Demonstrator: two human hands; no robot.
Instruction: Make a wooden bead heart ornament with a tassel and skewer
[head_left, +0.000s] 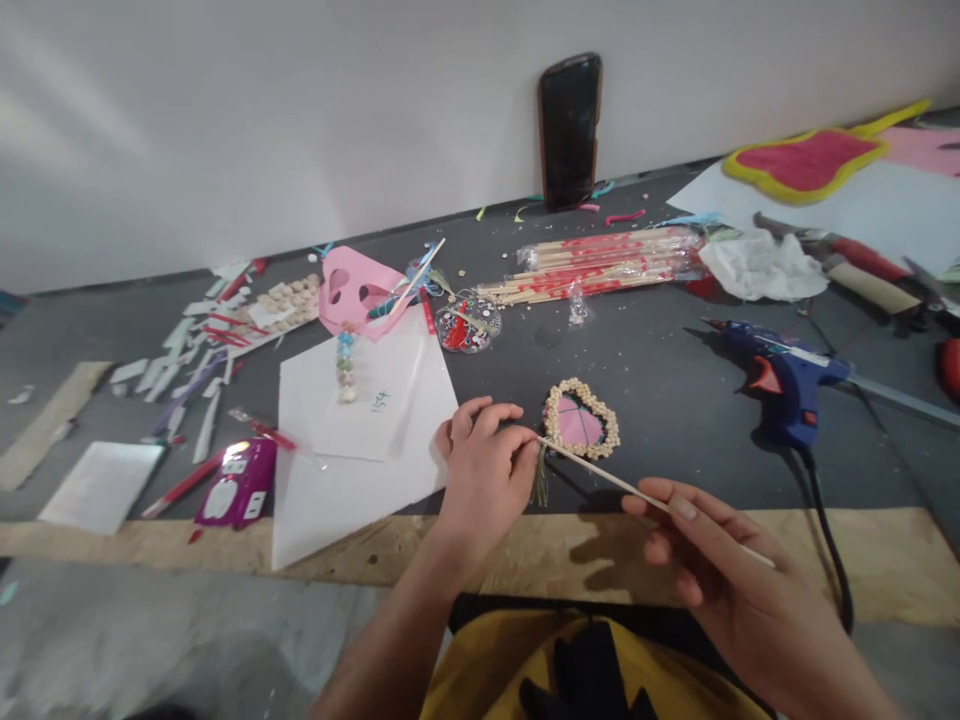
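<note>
A thin wooden stick, like a bamboo chopstick, slants down to the right between my hands. My right hand pinches its lower part between thumb and fingers, the end sticking out past the thumb. The far tip meets the thumb and index finger of my left hand, which are closed on it. Just beyond the stick lies a small pink heart-like piece edged with pale wooden beads and crossed by dark threads. A dark green tassel hangs by my left fingertips; what joins it is hidden.
A blue glue gun lies right, its cable running off the front edge. Wrapped chopsticks, a decorated disc and a phone leaning on the wall are behind. White paper, a pink mask-like cutout and scraps lie left.
</note>
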